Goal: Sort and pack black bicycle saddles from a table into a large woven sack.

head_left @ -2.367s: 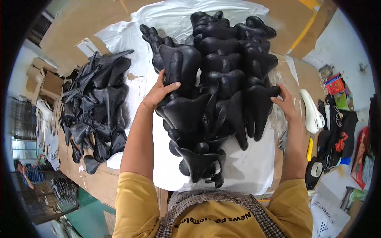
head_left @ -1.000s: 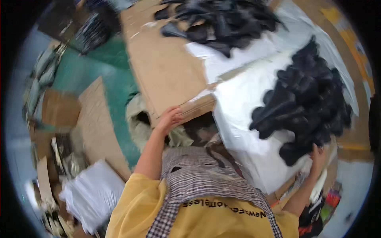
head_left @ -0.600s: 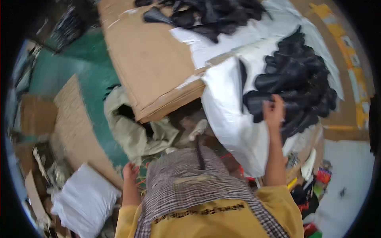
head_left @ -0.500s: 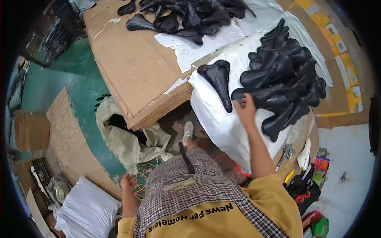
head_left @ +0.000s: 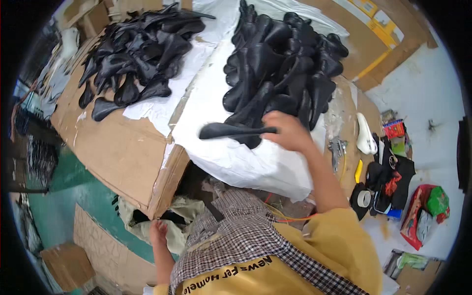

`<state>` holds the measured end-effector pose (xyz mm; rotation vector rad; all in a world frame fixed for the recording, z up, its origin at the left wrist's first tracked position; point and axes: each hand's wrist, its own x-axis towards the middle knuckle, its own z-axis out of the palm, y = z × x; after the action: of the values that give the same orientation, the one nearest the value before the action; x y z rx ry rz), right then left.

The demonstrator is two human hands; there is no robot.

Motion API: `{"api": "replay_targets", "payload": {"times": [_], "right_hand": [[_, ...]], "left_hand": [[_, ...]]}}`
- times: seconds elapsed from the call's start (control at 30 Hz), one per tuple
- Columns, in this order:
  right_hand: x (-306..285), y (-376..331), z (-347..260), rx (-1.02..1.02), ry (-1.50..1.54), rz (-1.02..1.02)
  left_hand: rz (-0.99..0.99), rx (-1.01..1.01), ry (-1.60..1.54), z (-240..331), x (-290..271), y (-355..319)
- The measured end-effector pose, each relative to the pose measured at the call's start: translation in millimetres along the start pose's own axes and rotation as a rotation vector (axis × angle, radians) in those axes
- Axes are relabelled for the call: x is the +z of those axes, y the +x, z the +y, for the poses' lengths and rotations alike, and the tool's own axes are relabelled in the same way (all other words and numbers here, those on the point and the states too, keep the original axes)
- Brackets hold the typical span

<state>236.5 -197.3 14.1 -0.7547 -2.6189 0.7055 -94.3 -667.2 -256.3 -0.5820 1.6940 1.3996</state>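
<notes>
A black bicycle saddle [head_left: 223, 131] is gripped at its narrow nose by my right hand [head_left: 287, 131]. Its wide end points left, over the white sheet [head_left: 196, 132]. Right behind it lies a big heap of black saddles [head_left: 290, 64], overlapping one another on the sheet. My left hand [head_left: 158, 231] hangs low beside the corner of the cardboard-covered table [head_left: 132, 162], fingers loosely bent and holding nothing I can see. Close to it, a pale woven sack [head_left: 179, 236] with black things inside stands below the table.
A second heap of black saddles [head_left: 142, 54] covers the far left of the table. On the right lie a white saddle [head_left: 365, 133], a metal spray gun [head_left: 336, 150], a yellow-handled tool [head_left: 358, 170] and a red bag [head_left: 418, 216]. A cardboard box [head_left: 68, 265] sits on the floor.
My right hand has taken hold of a saddle and holds it crosswise over the sheet's near part. The view has turned right; the lone saddle near the sheet's left edge no longer lies there.
</notes>
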Motion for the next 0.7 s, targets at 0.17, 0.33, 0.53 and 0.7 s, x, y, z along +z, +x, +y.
{"api": "replay_targets", "payload": {"times": [0.17, 0.33, 0.53, 0.7], "right_hand": [[-144.8, -57.6, 51.1, 0.370, -0.113, -0.419], [-144.2, -67.1, 107.4, 0.649, -0.674, -0.022], [26.0, 39.8, -25.5, 0.175, 0.095, -0.056], [222.0, 16.0, -127.8, -0.101, 0.532, -0.873]], "left_hand": [[-0.159, 0.112, 0.133, 44.1, 108.0, 1.0], [-0.203, 0.190, 0.418, 51.6, 129.4, -22.1], [0.267, 0.059, 0.092, -19.9, 1.9, -42.5], [0.411, -0.077, -0.294, -127.1, -80.7, -64.5]]}}
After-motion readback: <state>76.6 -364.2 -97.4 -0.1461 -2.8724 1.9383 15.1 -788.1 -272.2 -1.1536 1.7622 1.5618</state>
